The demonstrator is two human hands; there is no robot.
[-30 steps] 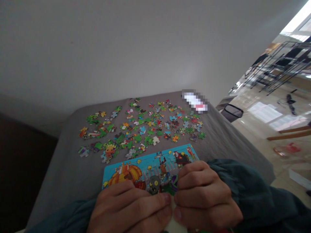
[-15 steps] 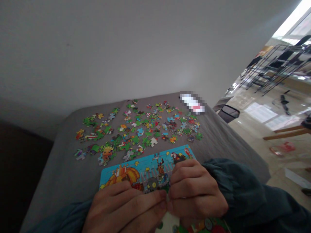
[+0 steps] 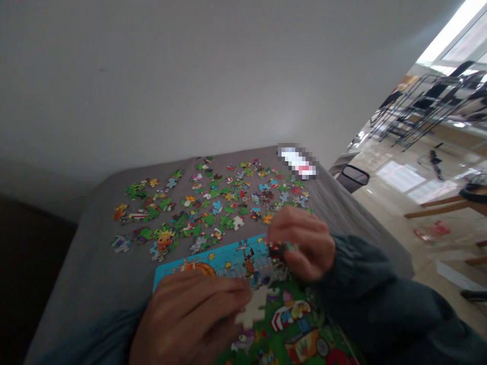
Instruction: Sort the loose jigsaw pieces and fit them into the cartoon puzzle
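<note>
While we're standing here, look: what's that right hand (image 3: 300,244) doing?

Its fingertips pinch a small dark jigsaw piece (image 3: 278,249), though the blur hides its details. The hand is raised over the far edge of the blue-and-green cardboard jigsaw puzzle (image 3: 228,258).

And the left hand (image 3: 188,319)?

It's lying over the puzzle's near left part, fingers pressed together, just beside a white piece-shaped gap (image 3: 251,309).

Where's the puzzle?

On the near side of a grey cloth-covered surface (image 3: 85,253), just short of a wide scatter of small multicoloured loose pieces (image 3: 213,203).

What's past them?

A pixelated white-and-red object (image 3: 297,162) at the far right corner. I can't make it out.
</note>
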